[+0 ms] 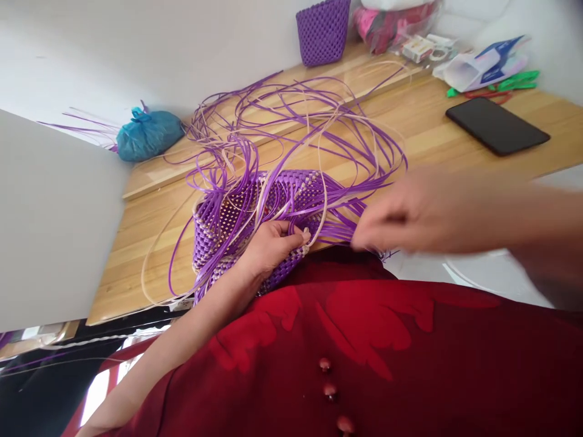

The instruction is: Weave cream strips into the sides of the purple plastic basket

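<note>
A partly woven purple and cream basket [209, 233] lies at the table's front edge, close to my body. Long loose purple and cream strips [291, 97] spread out from its rim over the tabletop. My left hand [276, 243] is closed at the basket's near rim, thumb and fingers pinched on the weave where a cream strip comes out. To the right, my right hand [392, 215] is in the air beside the purple strips, smeared by motion. Its fingers look curled, but whether they hold a strip cannot be made out.
On the wooden table [150, 224] are a blue plastic bag [150, 133] at the left and a black phone [498, 124] at the right. At the back stand a finished-looking purple basket [323, 31], plastic packages [394, 24] and a small box [416, 48].
</note>
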A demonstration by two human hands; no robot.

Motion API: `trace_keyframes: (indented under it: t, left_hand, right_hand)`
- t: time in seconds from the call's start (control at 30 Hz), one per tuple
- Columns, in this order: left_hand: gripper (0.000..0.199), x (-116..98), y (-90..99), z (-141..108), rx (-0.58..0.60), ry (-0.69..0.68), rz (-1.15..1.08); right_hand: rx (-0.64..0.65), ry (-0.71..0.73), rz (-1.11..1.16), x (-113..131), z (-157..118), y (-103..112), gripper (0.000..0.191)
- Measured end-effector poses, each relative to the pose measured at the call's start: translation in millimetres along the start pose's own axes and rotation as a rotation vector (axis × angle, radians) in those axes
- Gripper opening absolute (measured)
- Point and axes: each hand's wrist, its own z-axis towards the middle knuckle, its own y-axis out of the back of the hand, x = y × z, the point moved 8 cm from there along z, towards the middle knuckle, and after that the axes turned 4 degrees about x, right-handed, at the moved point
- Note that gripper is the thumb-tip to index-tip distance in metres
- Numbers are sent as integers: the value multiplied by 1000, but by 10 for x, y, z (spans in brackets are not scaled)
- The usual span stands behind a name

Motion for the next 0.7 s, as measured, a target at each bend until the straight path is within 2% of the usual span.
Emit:
trace_keyframes:
  t: [0.03,0.07,0.13,0.17,0.23,0.27,0.37,0.43,0.53,0.7]
  left_hand:
    - [24,5,0,1,2,-2,9]
    - [24,7,1,1,4,-8,23]
    - [23,3,7,-3,2,-28,66]
    - [22,-2,12,-5,-2,-41,89]
    - [22,-12,22,-11,-7,-64,121]
    - [23,-13,25,-12,-8,-70,123]
    - [24,3,16,-8,5,-65,78]
    - [26,22,0,-1,19,-46,47]
    - [27,37,-16,5,33,-30,38]
    - [27,41,-13,-10,57,-29,51]
  right_hand:
    - [144,76,32,169,-51,-393,13]
    - [136,52,116,229,-73,-633,5]
    - [34,-68,391,183,-41,-926,15]
    - [-20,-125,519,118,-4,-1007,17]
    - [-110,-193,664,-11,78,-1065,20]
    - [-160,-197,654,-57,111,-1043,20]
    - [-301,-168,420,-119,125,-933,21]
    - [-351,-166,304,-145,98,-918,19]
    - [-348,-214,308,-232,97,-959,18]
    - [-232,-218,308,-268,249,-966,19]
